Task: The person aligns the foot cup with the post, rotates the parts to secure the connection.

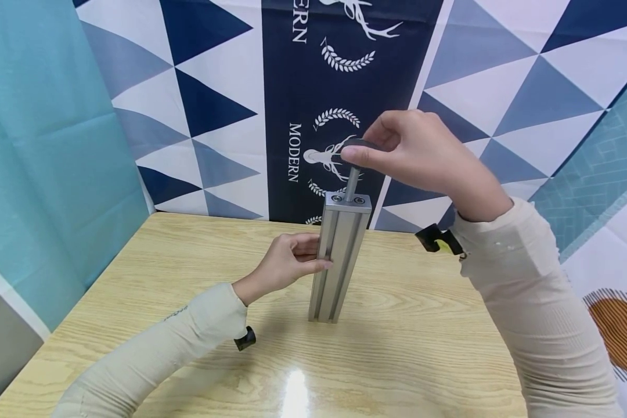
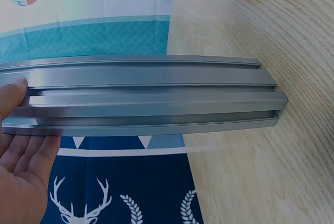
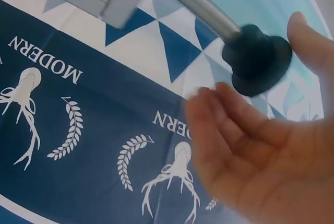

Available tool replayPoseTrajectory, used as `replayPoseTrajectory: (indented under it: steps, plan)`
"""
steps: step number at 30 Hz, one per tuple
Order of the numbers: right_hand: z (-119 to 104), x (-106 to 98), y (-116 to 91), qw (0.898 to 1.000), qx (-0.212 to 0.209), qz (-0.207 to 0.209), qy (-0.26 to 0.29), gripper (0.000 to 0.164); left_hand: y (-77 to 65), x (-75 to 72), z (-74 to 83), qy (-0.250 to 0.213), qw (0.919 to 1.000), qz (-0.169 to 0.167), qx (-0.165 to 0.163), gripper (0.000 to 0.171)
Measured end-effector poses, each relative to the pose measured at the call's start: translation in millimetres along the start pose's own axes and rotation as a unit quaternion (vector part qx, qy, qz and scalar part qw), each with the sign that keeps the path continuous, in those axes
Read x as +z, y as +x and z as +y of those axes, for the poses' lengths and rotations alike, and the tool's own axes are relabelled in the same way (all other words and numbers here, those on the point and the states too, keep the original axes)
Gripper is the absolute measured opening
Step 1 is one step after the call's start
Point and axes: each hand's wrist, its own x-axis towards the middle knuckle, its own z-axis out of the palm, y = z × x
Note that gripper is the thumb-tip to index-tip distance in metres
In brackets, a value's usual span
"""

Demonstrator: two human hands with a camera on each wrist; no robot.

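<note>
A silver aluminium profile (image 1: 339,255) with long slots stands upright, slightly tilted, its lower end at the wooden table. From its top end plate a metal rod (image 1: 352,184) rises, capped by a black round levelling foot (image 3: 255,59). My left hand (image 1: 284,261) grips the profile around mid-height, thumb on the near face and fingers at the side. At the top, my right hand (image 1: 423,154) has the levelling foot between thumb and fingers. In the right wrist view the thumb is at the foot's rim and the fingers curve loosely below it.
The wooden table (image 1: 423,307) spreads beneath both arms. Behind it hangs a patterned cloth (image 1: 214,116) with triangles and deer heads, and a teal curtain (image 1: 36,145) borders the left. Black camera mounts (image 1: 439,239) sit at the sleeve cuffs.
</note>
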Motion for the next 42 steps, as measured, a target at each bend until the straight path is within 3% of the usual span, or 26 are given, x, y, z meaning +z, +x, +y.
replayPoseTrajectory:
  steps: [3,7,12,14,16,20,23,26,30,35,42]
  plan:
    - [3,-7,1,0.998,-0.043,-0.047,0.015,0.057,0.4,-0.1,-0.4,0.002,1.0000,0.000,0.002,0.044]
    - [6,-17,3,0.987,-0.109,-0.114,0.025,0.051,0.6,-0.3,-2.0,0.003,1.0000,0.000,0.003,0.043]
    - [9,-22,5,0.974,-0.151,-0.167,0.014,0.046,-0.1,-0.8,-2.6,0.000,1.0000,0.002,0.002,0.043]
    - [9,-21,5,0.975,-0.148,-0.165,0.011,0.045,0.0,-0.9,-2.9,0.000,1.0000,0.002,0.001,0.044]
    - [7,-17,6,0.982,-0.128,-0.138,0.013,0.044,0.0,-0.7,-2.9,-0.001,1.0000,0.002,0.000,0.044]
    - [2,-7,4,0.998,-0.041,-0.048,0.014,0.053,0.0,-0.4,-3.5,-0.001,1.0000,0.001,0.003,0.044]
    - [-2,1,3,1.000,0.009,0.001,0.004,0.062,0.0,-0.5,-3.7,-0.001,1.0000,0.001,0.005,0.044]
    - [-4,5,1,0.999,0.029,0.015,-0.004,0.067,0.3,-0.7,-3.7,0.000,1.0000,0.000,0.009,0.044]
    - [-3,3,1,1.000,0.025,0.001,-0.004,0.068,0.3,-0.4,-3.6,-0.002,1.0000,0.000,0.009,0.044]
    - [3,-8,1,0.998,-0.008,-0.054,0.025,0.061,0.1,-0.1,-3.7,-0.002,1.0000,0.001,0.006,0.044]
    - [16,-19,5,0.982,-0.080,-0.147,0.081,0.049,1.1,0.6,-2.7,-0.001,1.0000,0.000,0.008,0.044]
